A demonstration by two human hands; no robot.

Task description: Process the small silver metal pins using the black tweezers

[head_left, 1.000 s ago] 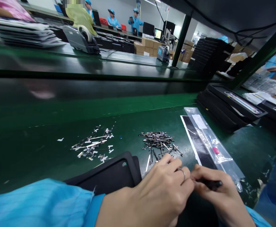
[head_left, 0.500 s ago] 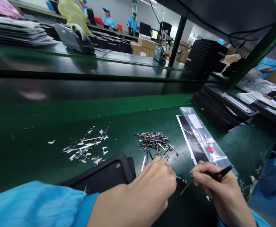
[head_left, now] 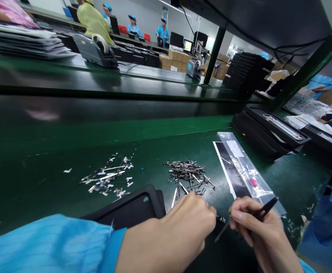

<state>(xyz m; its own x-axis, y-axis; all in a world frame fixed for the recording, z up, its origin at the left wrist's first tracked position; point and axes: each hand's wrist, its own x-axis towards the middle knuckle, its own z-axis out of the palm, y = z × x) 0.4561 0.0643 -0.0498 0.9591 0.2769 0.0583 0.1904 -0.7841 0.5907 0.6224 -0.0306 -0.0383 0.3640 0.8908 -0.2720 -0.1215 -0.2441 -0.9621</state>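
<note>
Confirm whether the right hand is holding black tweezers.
Yes, the right hand grips black tweezers, their tip pointing toward the left hand over the green table.

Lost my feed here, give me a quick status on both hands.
Left hand pinching a small metal part. Right hand gripping black tweezers, tips toward that part. Pile of metal parts just beyond, clear bag alongside; nothing blocking.
</note>
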